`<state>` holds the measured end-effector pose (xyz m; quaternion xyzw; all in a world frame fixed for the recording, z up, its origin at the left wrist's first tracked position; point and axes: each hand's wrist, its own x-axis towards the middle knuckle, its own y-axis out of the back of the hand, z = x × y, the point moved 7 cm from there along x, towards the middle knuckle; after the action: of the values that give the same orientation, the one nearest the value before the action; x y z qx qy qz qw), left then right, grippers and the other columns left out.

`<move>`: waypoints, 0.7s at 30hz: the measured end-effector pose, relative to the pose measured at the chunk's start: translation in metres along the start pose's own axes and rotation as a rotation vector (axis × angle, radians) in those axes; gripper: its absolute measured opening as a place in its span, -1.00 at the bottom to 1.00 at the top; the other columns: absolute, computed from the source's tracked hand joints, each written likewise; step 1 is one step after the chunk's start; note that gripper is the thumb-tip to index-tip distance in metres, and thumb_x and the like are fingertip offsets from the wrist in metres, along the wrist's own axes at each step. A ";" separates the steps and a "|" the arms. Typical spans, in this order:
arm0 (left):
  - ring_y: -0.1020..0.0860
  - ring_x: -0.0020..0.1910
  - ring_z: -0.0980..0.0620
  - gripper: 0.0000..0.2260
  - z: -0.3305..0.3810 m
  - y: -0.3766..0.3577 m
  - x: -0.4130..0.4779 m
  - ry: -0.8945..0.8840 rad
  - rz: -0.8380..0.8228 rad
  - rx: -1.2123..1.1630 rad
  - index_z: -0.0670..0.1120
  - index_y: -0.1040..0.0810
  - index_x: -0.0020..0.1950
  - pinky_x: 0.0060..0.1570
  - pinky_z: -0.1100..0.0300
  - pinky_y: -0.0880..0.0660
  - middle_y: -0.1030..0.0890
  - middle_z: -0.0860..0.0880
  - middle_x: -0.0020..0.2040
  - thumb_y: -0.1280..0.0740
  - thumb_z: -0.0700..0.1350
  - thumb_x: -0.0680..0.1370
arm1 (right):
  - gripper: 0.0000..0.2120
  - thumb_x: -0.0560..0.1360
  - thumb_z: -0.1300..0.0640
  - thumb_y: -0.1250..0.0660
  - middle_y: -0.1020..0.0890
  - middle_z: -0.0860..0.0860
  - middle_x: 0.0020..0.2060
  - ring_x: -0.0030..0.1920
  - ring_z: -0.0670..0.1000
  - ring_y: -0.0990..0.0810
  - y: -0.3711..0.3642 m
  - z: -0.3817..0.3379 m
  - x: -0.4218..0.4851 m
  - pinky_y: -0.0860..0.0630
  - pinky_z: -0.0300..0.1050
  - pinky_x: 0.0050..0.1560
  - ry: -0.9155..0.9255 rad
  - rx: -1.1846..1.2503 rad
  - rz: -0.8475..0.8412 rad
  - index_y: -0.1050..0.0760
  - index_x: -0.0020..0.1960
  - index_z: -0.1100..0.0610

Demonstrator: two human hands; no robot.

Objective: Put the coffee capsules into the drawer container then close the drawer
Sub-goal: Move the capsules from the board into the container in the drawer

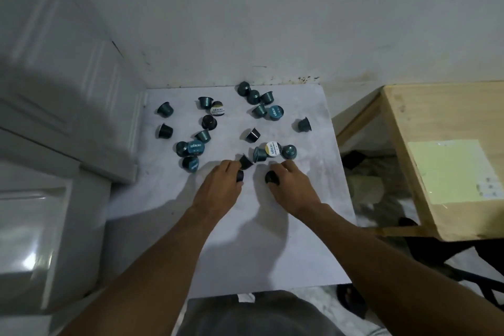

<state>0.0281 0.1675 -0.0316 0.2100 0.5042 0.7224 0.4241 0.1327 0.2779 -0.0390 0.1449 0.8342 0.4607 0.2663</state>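
Left hand [222, 181] pinches a dark capsule [240, 175]; right hand [293, 183] grips another [272, 178]. More capsules [253, 135] lie scattered on the white table [245, 240], wooden desk [436, 117] beside it.

Both hands down on white table [245, 240]. Left hand [219, 185] grips a dark capsule [240, 176]; right hand [296, 185] closed on another dark capsule [272, 178]. Teal capsules [253, 97] scattered beyond.
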 end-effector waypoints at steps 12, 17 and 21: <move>-0.53 0.07 -0.07 -0.63 0.008 0.000 -0.043 0.196 0.067 -0.089 -0.13 -0.50 0.29 0.11 0.12 -0.47 -0.44 -0.13 0.18 -0.38 -0.04 0.52 | -0.71 0.49 0.20 -0.26 -0.48 0.15 0.08 0.05 0.20 -0.49 0.007 0.000 -0.017 -0.39 -0.09 -0.06 0.086 0.086 0.017 -0.40 0.21 0.17; -0.54 -0.03 -0.07 -0.61 0.016 0.026 -0.066 0.168 0.209 -0.141 -0.11 -0.49 0.33 0.07 0.16 -0.47 -0.44 -0.15 0.11 -0.38 -0.05 0.53 | -0.65 0.48 0.23 -0.27 -0.45 0.16 0.05 0.03 0.16 -0.47 0.017 -0.019 -0.038 -0.34 -0.19 -0.09 0.151 0.093 0.089 -0.44 0.26 0.13; -0.51 0.04 -0.05 -0.62 0.019 0.053 -0.098 0.183 0.321 -0.209 -0.06 -0.45 0.37 0.05 0.26 -0.37 -0.47 -0.14 0.10 -0.33 -0.06 0.56 | -0.76 0.48 0.18 -0.30 -0.45 0.13 0.00 -0.13 0.06 -0.38 0.025 -0.039 -0.062 -0.31 -0.20 -0.13 0.143 0.162 0.188 -0.39 0.13 0.13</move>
<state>0.0750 0.0906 0.0361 0.1761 0.4231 0.8450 0.2756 0.1603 0.2338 0.0184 0.2102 0.8682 0.4241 0.1491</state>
